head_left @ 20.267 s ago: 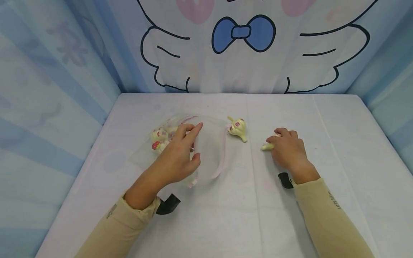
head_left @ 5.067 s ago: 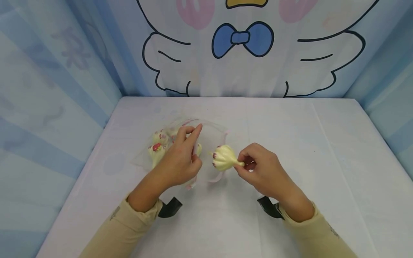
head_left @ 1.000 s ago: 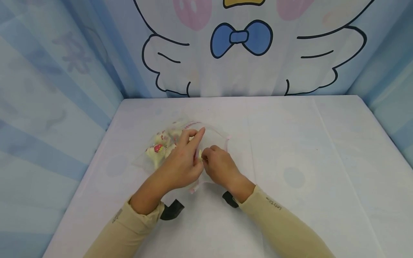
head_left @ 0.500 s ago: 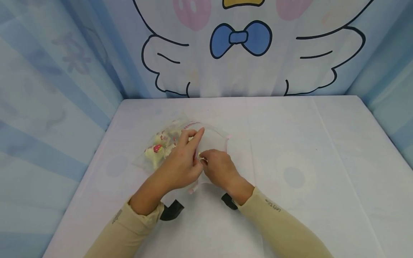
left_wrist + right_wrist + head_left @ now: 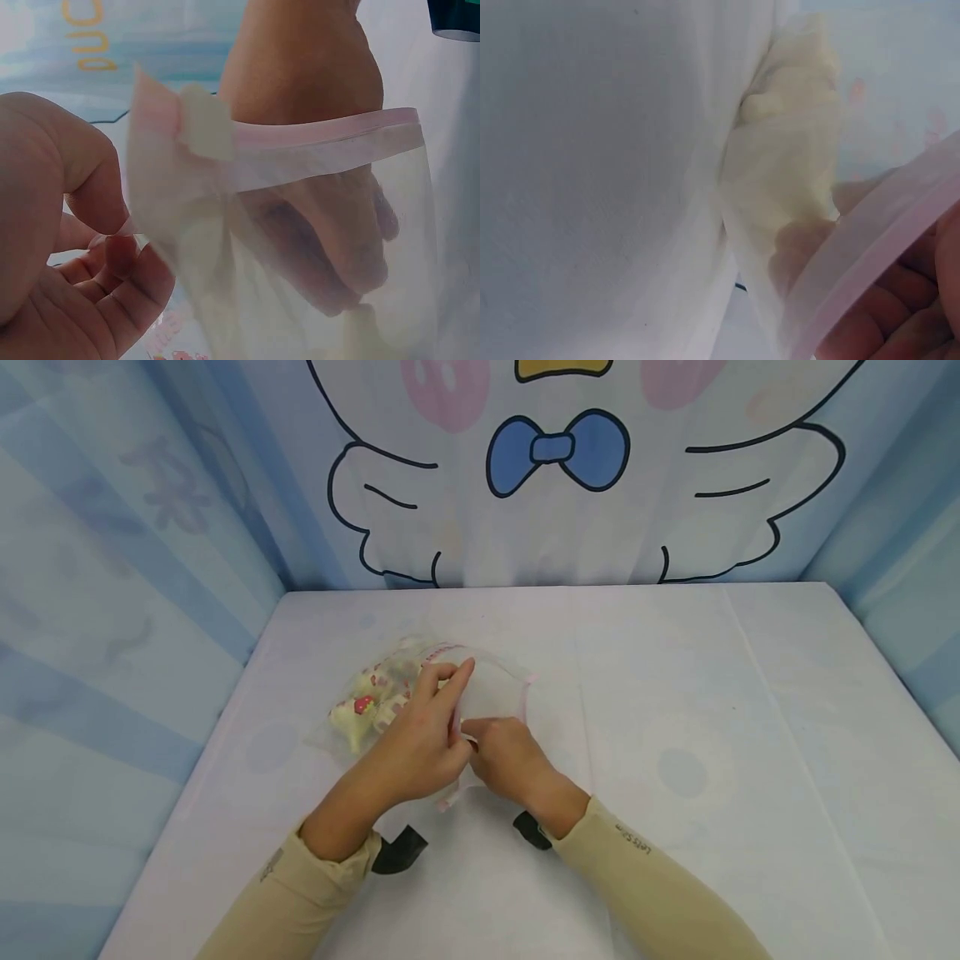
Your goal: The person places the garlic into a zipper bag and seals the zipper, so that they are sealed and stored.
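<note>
While your left hand (image 5: 420, 739) pinches the bag's pink rim (image 5: 322, 139) between thumb and curled fingers (image 5: 90, 169), your right hand (image 5: 506, 760) sits wrist-deep in the mouth, fingers (image 5: 352, 225) loosely bent behind the film; whether they grip anything, you can't tell. Just past them inside lies a pale garlic toy (image 5: 795, 150). More toys (image 5: 367, 706) bunch at the bag's (image 5: 491, 685) far-left end. It all lies left of centre on your white table (image 5: 712, 735), cartoon backdrop (image 5: 558, 452) behind.

The right hand's (image 5: 508, 762) fingertips are hidden inside the clear bag (image 5: 491, 693).
</note>
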`<state>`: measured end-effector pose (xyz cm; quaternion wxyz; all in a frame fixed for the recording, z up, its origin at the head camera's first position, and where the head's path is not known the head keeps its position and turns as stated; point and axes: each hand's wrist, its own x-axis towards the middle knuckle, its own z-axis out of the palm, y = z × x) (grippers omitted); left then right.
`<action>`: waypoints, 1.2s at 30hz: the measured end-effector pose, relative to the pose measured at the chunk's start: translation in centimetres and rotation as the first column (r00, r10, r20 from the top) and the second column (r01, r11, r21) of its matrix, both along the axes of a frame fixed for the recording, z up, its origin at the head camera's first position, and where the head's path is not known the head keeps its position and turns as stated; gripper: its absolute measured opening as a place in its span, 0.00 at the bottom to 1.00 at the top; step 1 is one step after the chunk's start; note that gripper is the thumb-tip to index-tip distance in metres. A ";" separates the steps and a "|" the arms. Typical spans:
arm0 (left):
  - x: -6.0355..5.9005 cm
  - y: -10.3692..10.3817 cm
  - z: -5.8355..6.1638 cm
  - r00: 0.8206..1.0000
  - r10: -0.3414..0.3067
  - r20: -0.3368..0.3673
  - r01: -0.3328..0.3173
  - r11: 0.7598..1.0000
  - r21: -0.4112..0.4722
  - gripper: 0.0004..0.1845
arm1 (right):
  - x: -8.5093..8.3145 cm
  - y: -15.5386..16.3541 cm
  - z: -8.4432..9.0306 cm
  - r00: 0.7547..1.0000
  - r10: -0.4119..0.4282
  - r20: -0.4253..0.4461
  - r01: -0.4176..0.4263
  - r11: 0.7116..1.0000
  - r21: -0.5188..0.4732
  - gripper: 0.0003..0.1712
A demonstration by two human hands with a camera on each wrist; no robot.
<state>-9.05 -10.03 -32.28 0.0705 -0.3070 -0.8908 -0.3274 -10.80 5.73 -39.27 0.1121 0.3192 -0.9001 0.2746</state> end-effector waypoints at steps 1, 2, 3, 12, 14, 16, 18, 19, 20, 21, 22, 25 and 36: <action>0.0 0.0 0.0 1.000 0.002 0.005 -0.002 1.000 -0.001 0.41 | -0.1 0.0 -0.1 1.000 0.009 0.012 -0.009 1.000 -0.003 0.08; 0.0 0.0 0.0 1.000 0.005 0.009 -0.005 1.000 -0.003 0.41 | -0.1 0.0 -0.1 1.000 0.017 0.019 -0.017 1.000 -0.005 0.08; 0.0 0.0 0.0 1.000 0.008 0.013 -0.008 1.000 -0.005 0.41 | -0.2 -0.1 -0.2 0.999 0.025 0.025 -0.025 1.000 -0.010 0.09; 0.0 0.0 -0.1 1.000 0.002 -0.008 -0.002 1.000 -0.004 0.41 | -0.8 -0.1 -0.2 0.993 0.062 0.105 -0.057 0.997 -0.045 0.09; 0.0 -0.1 -0.1 1.000 0.000 -0.008 0.000 1.000 -0.003 0.41 | -0.9 -0.1 -0.2 0.992 0.068 0.110 -0.063 0.997 -0.050 0.08; -0.1 -0.1 -0.1 1.000 -0.002 -0.007 0.002 1.000 -0.006 0.41 | -0.9 0.0 -0.2 0.991 0.071 0.111 -0.066 0.997 -0.048 0.07; -0.1 -0.1 -0.1 1.000 -0.003 -0.006 0.003 1.000 -0.009 0.41 | -0.9 0.0 -0.1 0.991 0.071 0.116 -0.067 0.997 -0.043 0.06; -0.1 -0.1 -0.1 1.000 -0.001 -0.004 0.001 1.000 -0.011 0.41 | -0.9 0.1 0.0 0.990 0.071 0.120 -0.067 0.997 -0.037 0.06; -0.1 -0.1 -0.1 1.000 -0.001 -0.002 0.001 1.000 -0.013 0.41 | -0.8 0.1 0.0 0.990 0.069 0.127 -0.066 0.997 -0.030 0.05; -0.1 -0.1 -0.1 1.000 -0.001 -0.003 0.001 1.000 -0.015 0.41 | -0.8 0.2 0.1 0.989 0.068 0.134 -0.065 0.998 -0.024 0.05; -0.1 -0.1 0.0 1.000 -0.002 -0.001 0.002 1.000 -0.016 0.41 | -0.7 0.2 0.2 0.986 0.060 0.153 -0.058 0.998 -0.020 0.06; -0.1 -0.1 0.0 1.000 -0.004 -0.003 0.004 1.000 -0.017 0.41 | -0.4 0.5 0.8 0.975 0.032 0.222 -0.031 0.999 -0.010 0.12; -0.1 -0.1 -0.1 1.000 -0.005 -0.030 0.004 1.000 -0.019 0.39 | 0.2 2.6 2.0 0.955 0.058 0.292 -0.031 0.995 -0.097 0.16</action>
